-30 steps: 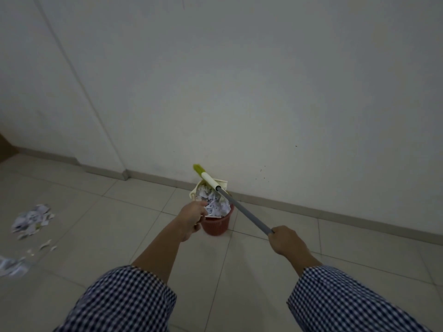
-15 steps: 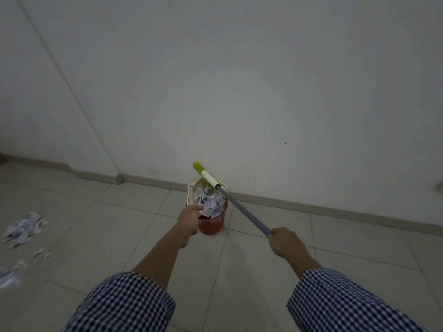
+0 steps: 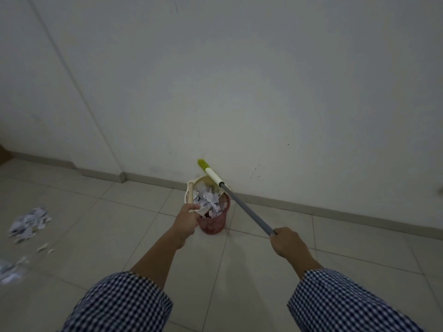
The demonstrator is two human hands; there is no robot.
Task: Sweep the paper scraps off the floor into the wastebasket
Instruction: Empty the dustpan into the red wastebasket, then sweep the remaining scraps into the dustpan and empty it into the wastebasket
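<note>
Nothing legible is showing anywhere; the paper scraps heaped in the wastebasket are carrying dark marks that may be print, too small and blurred to read; the loose scraps on the floor are showing no clearer.

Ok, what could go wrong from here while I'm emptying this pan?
The wastebasket looks heaped with paper scraps above its rim, so more from the dustpan the left hand tips may spill over. The broom pole in the right hand crosses close over the basket; a knock could topple it.
</note>
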